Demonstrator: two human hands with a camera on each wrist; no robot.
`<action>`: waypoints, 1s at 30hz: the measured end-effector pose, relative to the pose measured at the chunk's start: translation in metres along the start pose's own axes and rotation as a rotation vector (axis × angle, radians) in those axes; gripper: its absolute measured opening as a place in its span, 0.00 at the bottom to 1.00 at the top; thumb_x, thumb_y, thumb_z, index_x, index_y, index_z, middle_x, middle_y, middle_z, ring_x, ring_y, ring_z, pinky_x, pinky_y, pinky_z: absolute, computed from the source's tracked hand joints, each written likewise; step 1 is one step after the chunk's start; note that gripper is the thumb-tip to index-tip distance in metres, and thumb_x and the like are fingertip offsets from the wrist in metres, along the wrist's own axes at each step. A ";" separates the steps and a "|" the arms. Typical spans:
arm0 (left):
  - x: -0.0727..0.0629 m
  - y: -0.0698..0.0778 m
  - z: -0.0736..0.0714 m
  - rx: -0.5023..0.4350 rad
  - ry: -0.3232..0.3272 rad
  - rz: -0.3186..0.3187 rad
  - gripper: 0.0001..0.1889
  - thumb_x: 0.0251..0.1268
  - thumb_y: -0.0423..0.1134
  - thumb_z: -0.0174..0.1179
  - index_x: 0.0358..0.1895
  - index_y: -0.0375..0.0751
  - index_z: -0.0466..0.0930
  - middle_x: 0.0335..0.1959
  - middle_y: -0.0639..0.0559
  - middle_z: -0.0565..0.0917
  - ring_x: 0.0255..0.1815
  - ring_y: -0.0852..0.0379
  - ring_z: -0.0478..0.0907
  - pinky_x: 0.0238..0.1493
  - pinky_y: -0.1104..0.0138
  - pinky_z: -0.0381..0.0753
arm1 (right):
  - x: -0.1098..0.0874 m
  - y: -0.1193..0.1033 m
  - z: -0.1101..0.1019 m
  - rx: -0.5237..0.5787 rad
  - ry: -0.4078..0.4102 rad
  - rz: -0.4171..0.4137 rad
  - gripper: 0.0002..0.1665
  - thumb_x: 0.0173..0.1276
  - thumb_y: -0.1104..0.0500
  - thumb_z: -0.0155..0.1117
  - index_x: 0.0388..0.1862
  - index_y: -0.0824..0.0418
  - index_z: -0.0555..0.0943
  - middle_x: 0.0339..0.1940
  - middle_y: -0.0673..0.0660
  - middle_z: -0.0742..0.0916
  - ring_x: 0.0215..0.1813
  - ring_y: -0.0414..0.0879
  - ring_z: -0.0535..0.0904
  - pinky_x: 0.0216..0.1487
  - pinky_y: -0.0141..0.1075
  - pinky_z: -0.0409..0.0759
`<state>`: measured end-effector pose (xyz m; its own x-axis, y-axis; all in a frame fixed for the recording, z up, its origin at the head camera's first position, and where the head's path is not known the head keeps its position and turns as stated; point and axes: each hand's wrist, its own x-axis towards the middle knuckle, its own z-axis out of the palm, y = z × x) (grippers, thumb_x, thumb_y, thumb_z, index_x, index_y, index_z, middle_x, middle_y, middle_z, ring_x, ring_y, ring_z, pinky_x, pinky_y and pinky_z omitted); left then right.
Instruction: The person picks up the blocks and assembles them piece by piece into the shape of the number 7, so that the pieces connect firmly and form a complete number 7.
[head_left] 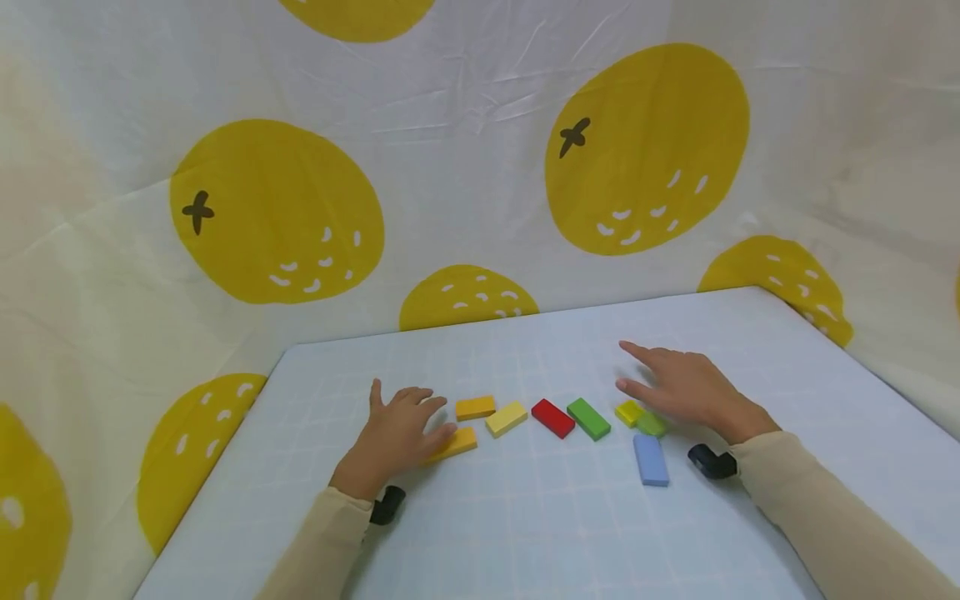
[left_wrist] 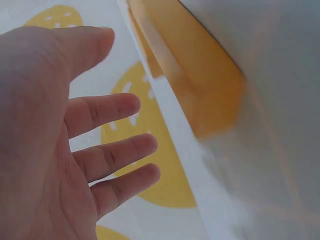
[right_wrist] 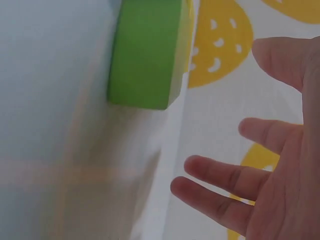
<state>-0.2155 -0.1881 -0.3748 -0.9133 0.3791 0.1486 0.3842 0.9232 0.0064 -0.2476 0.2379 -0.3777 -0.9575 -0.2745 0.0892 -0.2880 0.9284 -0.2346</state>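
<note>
My left hand [head_left: 397, 433] hovers at the left end of a loose row of blocks, fingers spread and holding nothing. Beside its thumb lies an orange block [head_left: 459, 442], partly hidden by the hand; the left wrist view shows that block [left_wrist: 200, 75] apart from the fingers [left_wrist: 115, 155]. At the other end, my right hand [head_left: 686, 387] is held with fingers extended and nothing in them. Nearest it are a lime green block [head_left: 651, 424], partly covered by the hand, and a small yellow block [head_left: 627, 412]. A green block [right_wrist: 145, 55] stands clear of the fingers in the right wrist view.
Between the hands lie another orange block [head_left: 476, 407], a pale yellow block [head_left: 507, 419], a red block [head_left: 553, 418] and a green block [head_left: 588, 418]. A blue block [head_left: 651, 460] sits nearer me. Fruit-print cloth [head_left: 465, 200] hangs behind the table [head_left: 525, 533].
</note>
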 end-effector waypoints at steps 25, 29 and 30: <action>0.028 0.032 0.014 0.018 0.010 0.031 0.19 0.70 0.57 0.58 0.54 0.50 0.84 0.54 0.51 0.83 0.57 0.49 0.77 0.62 0.46 0.71 | 0.031 -0.015 -0.001 0.220 -0.153 0.011 0.33 0.74 0.43 0.60 0.71 0.60 0.74 0.54 0.59 0.84 0.55 0.55 0.79 0.57 0.55 0.78; 0.030 0.034 0.015 0.001 0.033 0.054 0.18 0.70 0.56 0.59 0.53 0.50 0.85 0.49 0.53 0.83 0.52 0.52 0.78 0.58 0.51 0.75 | 0.036 -0.020 -0.002 0.255 -0.162 0.010 0.33 0.74 0.44 0.60 0.71 0.59 0.74 0.54 0.59 0.84 0.53 0.54 0.79 0.57 0.54 0.78; 0.030 0.035 0.015 -0.003 0.039 0.060 0.18 0.70 0.55 0.59 0.53 0.50 0.85 0.49 0.54 0.84 0.51 0.52 0.78 0.58 0.51 0.75 | 0.037 -0.021 -0.001 0.264 -0.165 0.010 0.32 0.74 0.44 0.60 0.71 0.59 0.74 0.54 0.59 0.84 0.53 0.53 0.79 0.57 0.54 0.78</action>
<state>-0.2317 -0.1434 -0.3853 -0.8829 0.4306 0.1872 0.4383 0.8988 -0.0003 -0.2775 0.2089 -0.3681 -0.9441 -0.3226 -0.0679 -0.2527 0.8402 -0.4797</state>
